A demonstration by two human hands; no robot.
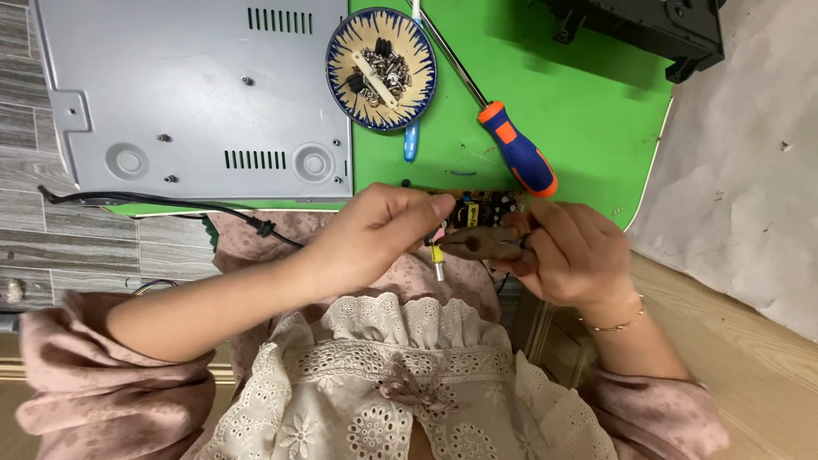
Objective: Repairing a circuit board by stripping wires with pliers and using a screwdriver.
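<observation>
A small circuit board (487, 207) with dark and yellow parts sits at the near edge of the green mat, held between both hands. My left hand (375, 234) pinches the board's left side, where a yellow and white connector (437, 260) hangs down. My right hand (567, 251) grips brown pliers (481, 244), whose jaws point left at the board by the connector. How the jaws meet the board is hidden by my fingers.
A grey metal device cover (196, 94) with a black cable (170, 203) lies at the left. A blue-rimmed bowl (382, 68) holds several screws. A blue and orange screwdriver (511, 145) rests on the green mat (588, 111). A black chassis (648, 25) stands at the back right.
</observation>
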